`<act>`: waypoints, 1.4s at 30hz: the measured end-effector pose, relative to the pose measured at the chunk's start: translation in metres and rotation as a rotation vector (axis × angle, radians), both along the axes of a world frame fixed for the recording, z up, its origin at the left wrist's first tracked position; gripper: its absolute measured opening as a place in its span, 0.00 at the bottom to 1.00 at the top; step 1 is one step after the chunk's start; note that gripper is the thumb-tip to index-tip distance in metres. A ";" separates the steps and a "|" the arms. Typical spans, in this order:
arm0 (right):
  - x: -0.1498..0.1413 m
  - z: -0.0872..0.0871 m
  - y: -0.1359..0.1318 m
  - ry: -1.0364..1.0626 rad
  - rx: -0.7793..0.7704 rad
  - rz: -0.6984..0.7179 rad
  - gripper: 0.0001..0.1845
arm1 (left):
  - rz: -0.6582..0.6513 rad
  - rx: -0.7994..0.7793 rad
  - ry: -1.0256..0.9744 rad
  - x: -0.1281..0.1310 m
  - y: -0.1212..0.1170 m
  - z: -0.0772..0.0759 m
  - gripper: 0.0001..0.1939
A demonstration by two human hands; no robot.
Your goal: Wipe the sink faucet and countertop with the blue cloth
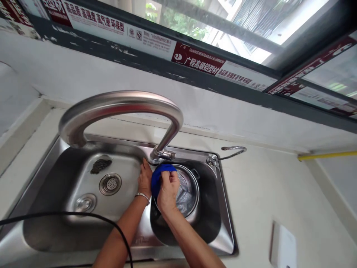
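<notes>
In the right basin of the sink stands a round metal pot (pixel 197 197), its side handle at the upper right. A perforated metal piece (pixel 182 182) shows inside it, above what looks like shiny water. My right hand (pixel 168 190) is closed on a blue cloth (pixel 156 178) at the pot's left rim, fingers bent and pinching. On the left of the cloth, over the divider, my left hand (pixel 144 180) lies with its fingers stretched toward the tap base. It is right beside the cloth and the pot; its palm side is hidden.
A large curved tap (pixel 122 102) arches over the double sink (pixel 227 230). Dark scouring wool (pixel 100 165) and a drain (pixel 110 184) are in the left basin. A black cable (pixel 69 213) crosses the front left. A thin spout (pixel 234 149) and a white box (pixel 283 245) are to the right.
</notes>
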State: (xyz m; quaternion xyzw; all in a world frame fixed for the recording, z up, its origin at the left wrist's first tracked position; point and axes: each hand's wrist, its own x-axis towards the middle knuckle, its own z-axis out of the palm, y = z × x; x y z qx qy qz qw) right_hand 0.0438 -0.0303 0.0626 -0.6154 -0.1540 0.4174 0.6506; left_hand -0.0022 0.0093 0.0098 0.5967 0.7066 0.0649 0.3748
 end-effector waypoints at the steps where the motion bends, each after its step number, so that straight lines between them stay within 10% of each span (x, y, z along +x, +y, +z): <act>1: -0.002 -0.001 0.004 -0.017 0.022 -0.005 0.15 | -0.001 -0.007 -0.014 -0.001 0.000 0.001 0.31; 26: -0.007 -0.005 0.058 -0.564 -0.097 -0.029 0.12 | 0.002 -0.099 -0.062 -0.006 0.002 0.013 0.34; 42: 0.002 -0.022 0.059 -0.294 -0.081 -0.029 0.14 | 0.036 -0.050 -0.121 -0.006 -0.002 0.006 0.34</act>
